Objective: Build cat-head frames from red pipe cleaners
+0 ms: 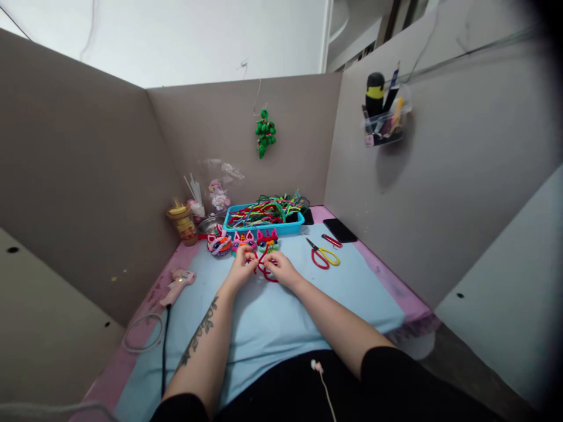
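Observation:
Red pipe cleaners (269,278) are bent and crossed between my two hands, over the middle of the blue cloth. My left hand (243,265) pinches them from the left side, its fingertips pressed together. From the right, my right hand (281,268) closes its thumb and fingers on the same red strands. Just beyond my fingers stand three colourful pipe-cleaner animal heads with ears: a pink and orange one (219,242), a pink one (243,239) and a red and green one (267,239). My fingers partly hide the bent strands.
A blue basket (264,229) heaped with coloured pipe cleaners stands at the back. Scissors (323,255), a red cutter (331,241) and a phone (340,230) lie right. Left are a pink glue gun (178,286), its cord, a metal bowl (210,224) and a cup (183,223). Partitions surround the table.

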A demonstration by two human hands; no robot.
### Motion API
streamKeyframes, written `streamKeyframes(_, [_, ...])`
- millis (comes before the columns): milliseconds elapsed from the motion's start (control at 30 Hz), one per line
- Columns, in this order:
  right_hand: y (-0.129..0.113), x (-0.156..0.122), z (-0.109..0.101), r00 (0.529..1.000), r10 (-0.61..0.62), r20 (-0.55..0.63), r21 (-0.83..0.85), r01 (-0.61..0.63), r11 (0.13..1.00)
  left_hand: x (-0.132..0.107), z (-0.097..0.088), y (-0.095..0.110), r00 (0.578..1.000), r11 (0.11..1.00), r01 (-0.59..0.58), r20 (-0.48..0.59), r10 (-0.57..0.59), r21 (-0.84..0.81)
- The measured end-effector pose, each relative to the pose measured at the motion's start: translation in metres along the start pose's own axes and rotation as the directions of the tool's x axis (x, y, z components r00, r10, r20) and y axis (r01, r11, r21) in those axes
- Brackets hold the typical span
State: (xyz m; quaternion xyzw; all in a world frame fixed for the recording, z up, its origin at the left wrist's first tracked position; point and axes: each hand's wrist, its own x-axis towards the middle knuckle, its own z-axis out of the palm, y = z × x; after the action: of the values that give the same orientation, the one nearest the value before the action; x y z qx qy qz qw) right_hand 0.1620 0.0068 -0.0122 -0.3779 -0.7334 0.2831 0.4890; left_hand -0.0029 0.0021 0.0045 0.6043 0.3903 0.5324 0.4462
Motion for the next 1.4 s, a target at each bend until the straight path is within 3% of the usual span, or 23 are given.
streamKeyframes(300, [0.011,0.000,0.001,0.998,0.068,0.004,0.072,-0.068,0.995,0.004,-0.005,-0.001,1.000,0.997,0.017,-0.020,-0.019,-0.072])
streamKeyframes(933, [0.010,0.001,-0.005,0.986,0.161,0.040,0.262,-0.165,0.951,0.004,-0.016,0.004,0.998,0.982,0.052,-0.034,-0.059,-0.183])
streamKeyframes(1400, [0.014,0.001,-0.007,0.983,0.181,0.034,0.272,-0.184,0.944,0.008,-0.020,0.003,0.995,0.978,0.033,-0.089,-0.053,-0.207])
